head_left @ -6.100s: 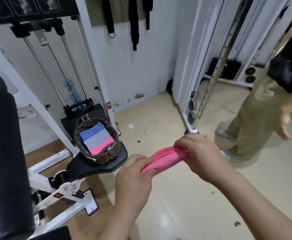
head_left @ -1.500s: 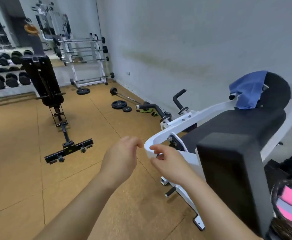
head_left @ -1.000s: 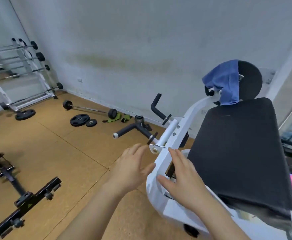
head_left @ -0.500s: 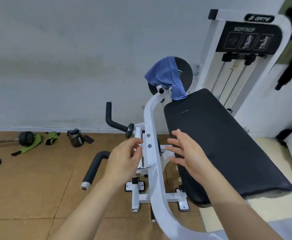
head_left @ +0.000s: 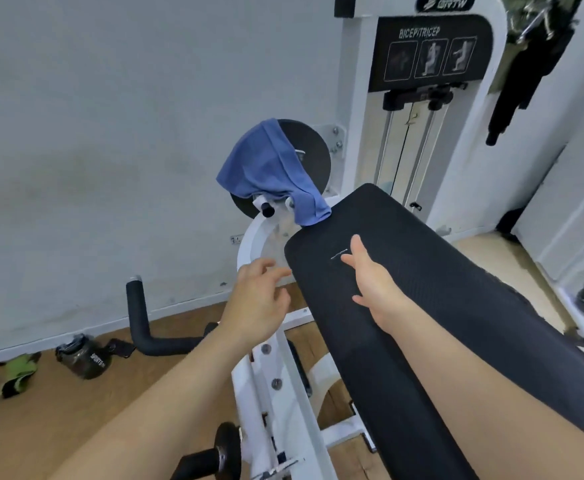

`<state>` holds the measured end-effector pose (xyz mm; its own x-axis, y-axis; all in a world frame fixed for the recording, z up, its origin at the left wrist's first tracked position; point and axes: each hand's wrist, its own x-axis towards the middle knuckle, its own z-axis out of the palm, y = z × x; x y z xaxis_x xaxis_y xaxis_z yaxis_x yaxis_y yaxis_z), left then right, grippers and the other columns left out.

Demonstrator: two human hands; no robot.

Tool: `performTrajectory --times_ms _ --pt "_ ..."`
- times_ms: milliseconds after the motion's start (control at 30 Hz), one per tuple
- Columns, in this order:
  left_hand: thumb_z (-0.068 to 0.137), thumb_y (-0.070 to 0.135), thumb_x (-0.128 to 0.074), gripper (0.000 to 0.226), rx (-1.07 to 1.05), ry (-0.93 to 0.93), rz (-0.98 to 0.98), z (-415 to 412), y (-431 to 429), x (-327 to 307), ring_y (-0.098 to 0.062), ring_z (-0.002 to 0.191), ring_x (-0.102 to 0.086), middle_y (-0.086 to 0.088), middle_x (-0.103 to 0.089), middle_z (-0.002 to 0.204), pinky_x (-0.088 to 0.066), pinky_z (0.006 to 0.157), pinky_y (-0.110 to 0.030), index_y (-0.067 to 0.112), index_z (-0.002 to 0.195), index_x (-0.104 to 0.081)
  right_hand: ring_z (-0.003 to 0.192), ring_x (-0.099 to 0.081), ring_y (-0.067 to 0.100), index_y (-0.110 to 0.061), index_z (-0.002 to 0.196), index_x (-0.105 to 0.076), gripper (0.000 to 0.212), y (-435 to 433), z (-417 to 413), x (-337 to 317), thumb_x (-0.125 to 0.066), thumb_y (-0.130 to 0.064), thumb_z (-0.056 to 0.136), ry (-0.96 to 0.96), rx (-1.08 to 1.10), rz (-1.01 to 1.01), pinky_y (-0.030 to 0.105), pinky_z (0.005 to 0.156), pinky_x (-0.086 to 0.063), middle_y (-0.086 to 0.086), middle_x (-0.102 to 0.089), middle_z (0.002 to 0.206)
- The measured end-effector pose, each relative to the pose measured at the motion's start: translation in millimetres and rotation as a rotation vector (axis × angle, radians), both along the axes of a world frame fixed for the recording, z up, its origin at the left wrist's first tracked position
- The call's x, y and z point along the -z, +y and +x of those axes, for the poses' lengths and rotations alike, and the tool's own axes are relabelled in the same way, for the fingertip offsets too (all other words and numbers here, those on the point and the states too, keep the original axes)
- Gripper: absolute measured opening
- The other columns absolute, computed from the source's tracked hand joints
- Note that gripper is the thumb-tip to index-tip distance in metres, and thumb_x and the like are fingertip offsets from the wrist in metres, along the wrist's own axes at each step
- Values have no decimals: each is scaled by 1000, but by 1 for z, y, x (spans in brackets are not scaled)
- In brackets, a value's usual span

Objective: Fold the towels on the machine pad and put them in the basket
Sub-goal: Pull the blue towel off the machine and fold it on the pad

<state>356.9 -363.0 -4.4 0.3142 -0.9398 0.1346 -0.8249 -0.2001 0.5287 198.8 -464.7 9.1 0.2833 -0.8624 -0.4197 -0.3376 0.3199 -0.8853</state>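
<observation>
Reaching toward the blue towel (head_left: 269,168) — that is judged to be the step in hand. The towel is draped over the black round pulley disc (head_left: 309,157) and the white arm of the bicep/tricep machine (head_left: 418,98), at the far end of the long black machine pad (head_left: 439,306); its lower corner hangs down to the pad's top edge, touching or nearly so.

Left hand (head_left: 257,306): grip empty, fingers loosely spread, held beside the pad's left edge over the white frame. Right hand (head_left: 373,278): grip empty too, fingers wide, palm down just above the pad surface — contact with the pad cannot be told.

Key relation: the towel lies ahead of and above both hands, slightly left of the right hand, near straight up from the left. The hanging corner is nearest the right hand's fingertips; the bunched upper part is more in line with the left. The towel's long axis runs from the upper left down to the right, along the drape. The right hand is judged marginally closer. No basket is in view.

Risk: the cloth could snag on the white knobs (head_left: 266,207) beneath it when lifted.
</observation>
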Motion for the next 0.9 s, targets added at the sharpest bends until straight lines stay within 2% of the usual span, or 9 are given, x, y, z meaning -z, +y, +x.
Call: performTrajectory --times_ms 100,167,267,433,633,733,800,867,900 --pt "95 19 -51 50 57 -114 102 26 -56 2 -23 142 -16 1 -25 155 -27 114 -38 35 141 -41 136 -37 30 -16 146 -38 73 -41 25 3 -21 -65 94 168 -66 -154 48 114 -27 9 -40 150" --pt "94 18 -51 55 81 -120 151 43 -92 3 -26 143 -13 -2 -23 157 -24 114 -41 38 143 -37 141 -27 31 -13 145 -36 65 -64 41 10 -19 -55 99 266 -182 -319 48 117 -17 13 -34 152" --pt "93 16 -49 57 99 -102 190 64 -146 8 -30 143 -10 -6 -23 157 -21 115 -42 37 145 -35 148 -4 24 -34 150 -23 74 -100 60 24 -13 -71 87 477 -304 -428 55 117 -5 0 -12 161" --pt "90 17 -50 56 116 16 245 87 -219 40 -31 139 -19 -10 -31 151 -16 112 -33 33 143 -41 147 15 22 -42 151 -8 59 -147 87 42 -28 -57 97 825 -396 -529 57 112 -15 -3 7 162" --pt "88 17 -52 59 140 193 278 100 -268 83 -30 140 -19 -4 -27 155 -17 113 -32 30 144 -40 147 18 25 -40 150 -19 56 -203 117 68 -38 -47 97 1045 -510 -665 55 113 -13 1 11 162" --pt "83 19 -51 58 104 274 205 107 -277 95 -26 135 -34 5 -42 146 -32 111 -35 25 140 -47 148 12 24 -31 149 -25 53 -220 124 81 -38 -39 98 1139 -513 -733 54 112 -13 0 3 162" --pt "81 18 -50 53 81 305 119 110 -275 97 -20 128 -46 7 -54 136 -38 105 -30 24 134 -56 148 -1 21 -21 146 -29 52 -224 126 87 -40 -31 97 1154 -474 -796 51 109 -19 -1 -14 159" --pt "86 12 -54 44 70 342 36 105 -267 88 -13 122 -52 8 -59 128 -38 101 -22 24 128 -61 138 -28 19 -17 125 -51 32 -225 125 87 -44 -22 95 1001 -330 -884 45 96 -34 -2 -44 139" --pt "87 11 -56 40 69 377 -12 101 -260 80 -10 118 -54 10 -62 124 -40 102 -23 25 123 -65 122 -45 20 -16 107 -60 19 -224 123 82 -46 -18 93 841 -202 -889 41 85 -40 -1 -56 120"
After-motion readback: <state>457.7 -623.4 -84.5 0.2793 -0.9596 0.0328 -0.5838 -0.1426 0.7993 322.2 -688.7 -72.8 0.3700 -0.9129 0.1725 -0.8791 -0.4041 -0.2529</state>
